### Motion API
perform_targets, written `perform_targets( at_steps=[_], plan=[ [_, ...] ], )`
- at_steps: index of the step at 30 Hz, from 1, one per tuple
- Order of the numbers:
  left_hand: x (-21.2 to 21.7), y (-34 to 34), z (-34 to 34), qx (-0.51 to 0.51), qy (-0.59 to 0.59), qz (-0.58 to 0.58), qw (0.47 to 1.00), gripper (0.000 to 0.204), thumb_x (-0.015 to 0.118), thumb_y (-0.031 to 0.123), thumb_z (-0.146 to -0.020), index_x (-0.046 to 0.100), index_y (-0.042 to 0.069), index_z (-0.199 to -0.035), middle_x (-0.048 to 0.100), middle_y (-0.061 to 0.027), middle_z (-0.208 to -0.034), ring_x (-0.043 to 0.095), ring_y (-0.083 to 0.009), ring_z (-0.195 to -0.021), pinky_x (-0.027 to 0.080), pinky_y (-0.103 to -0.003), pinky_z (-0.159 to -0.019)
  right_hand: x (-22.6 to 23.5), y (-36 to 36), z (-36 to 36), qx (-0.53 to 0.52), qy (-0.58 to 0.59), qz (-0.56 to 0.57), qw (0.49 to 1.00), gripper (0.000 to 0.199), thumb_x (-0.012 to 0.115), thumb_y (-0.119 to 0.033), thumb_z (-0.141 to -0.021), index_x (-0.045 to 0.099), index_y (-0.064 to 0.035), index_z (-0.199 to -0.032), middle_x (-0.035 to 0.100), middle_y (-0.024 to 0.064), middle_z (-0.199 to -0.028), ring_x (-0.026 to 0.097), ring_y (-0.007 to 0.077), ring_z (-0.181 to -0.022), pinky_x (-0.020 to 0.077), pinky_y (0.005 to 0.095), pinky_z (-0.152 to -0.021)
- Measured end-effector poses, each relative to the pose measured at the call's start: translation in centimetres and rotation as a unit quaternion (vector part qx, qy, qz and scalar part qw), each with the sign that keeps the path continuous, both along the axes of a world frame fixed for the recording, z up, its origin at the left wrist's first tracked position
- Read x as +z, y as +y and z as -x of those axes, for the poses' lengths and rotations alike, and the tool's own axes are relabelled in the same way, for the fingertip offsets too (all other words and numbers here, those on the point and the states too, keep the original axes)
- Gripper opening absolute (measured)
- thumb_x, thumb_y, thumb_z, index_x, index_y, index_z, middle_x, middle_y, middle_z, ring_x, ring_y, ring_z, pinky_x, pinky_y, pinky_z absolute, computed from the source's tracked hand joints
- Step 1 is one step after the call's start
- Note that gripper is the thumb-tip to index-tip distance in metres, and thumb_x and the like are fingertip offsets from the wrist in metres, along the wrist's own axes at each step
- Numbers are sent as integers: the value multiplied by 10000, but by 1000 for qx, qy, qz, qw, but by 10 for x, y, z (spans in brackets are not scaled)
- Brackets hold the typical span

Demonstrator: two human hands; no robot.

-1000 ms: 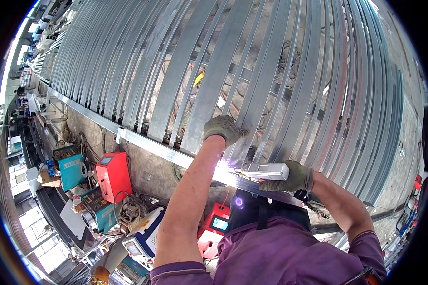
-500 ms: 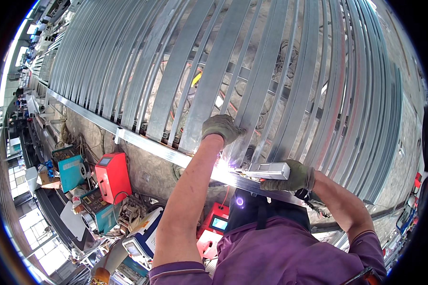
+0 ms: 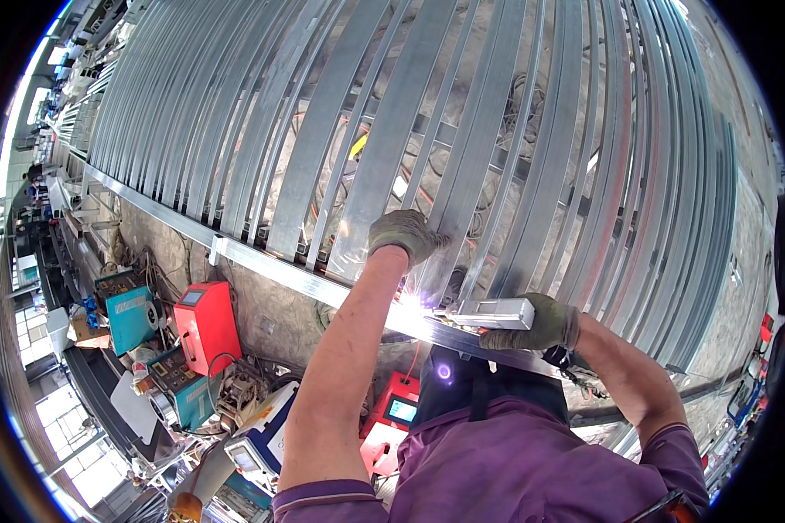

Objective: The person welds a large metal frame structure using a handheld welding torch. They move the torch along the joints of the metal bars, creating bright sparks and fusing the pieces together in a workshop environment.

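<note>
Welding torch (image 3: 497,314), boxy and silver, being held low over the long front rail (image 3: 314,283) of a barred metal frame (image 3: 462,183), pointing leftward into a white-violet glare (image 3: 412,311) with fine sparks. Being clamped by the gloved fingers of the right hand (image 3: 542,322). Judging by the glare, probably being in mid-weld at a joint on the rail; likely calling for a steady tip on the seam and firm bracing from the left hand (image 3: 401,237). Resting, in a grey-green knit glove, on the bars (image 3: 381,179) just above the glare, with fingers reaching rightward; cannot tell whether gripping an edge. Beyond, straight grey bars running in rows, broad and narrow, smooth-faced, seemingly galvanised, some showing hollow square ends. Through the gaps, looped cables (image 3: 532,105) showing. At left, glossy red box-shaped machine (image 3: 208,327), standing on mottled floor (image 3: 262,301).
</note>
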State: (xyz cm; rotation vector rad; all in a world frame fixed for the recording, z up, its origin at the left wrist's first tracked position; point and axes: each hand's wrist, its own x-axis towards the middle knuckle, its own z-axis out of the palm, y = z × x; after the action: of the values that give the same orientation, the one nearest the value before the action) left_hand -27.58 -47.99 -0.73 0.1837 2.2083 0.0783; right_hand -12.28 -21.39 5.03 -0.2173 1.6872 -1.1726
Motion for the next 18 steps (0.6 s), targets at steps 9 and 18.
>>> perform_targets(
  at_steps=[9,18],
  plan=[
    [1,-1,-2,-1,16,-13,1000,910,691,870,-908,831,11,-1177,826,-204,-1207,779,-351,-1201,585,-477,-1054,-1,3,0,18,-19,-16,1000,723,882,-546,-960,696,-134,-1525,828,124,-1281,792,239,-1121,611,366,-1025],
    [-1,-1,-3,-2,18,-15,1000,916,696,867,-906,818,13,-1213,819,-204,-1243,768,-350,-1233,581,-475,-1066,-4,7,-6,-3,-39,-25,999,678,901,-512,-954,725,-122,-1481,834,106,-1262,788,196,-1112,611,346,-1026]
  ],
)
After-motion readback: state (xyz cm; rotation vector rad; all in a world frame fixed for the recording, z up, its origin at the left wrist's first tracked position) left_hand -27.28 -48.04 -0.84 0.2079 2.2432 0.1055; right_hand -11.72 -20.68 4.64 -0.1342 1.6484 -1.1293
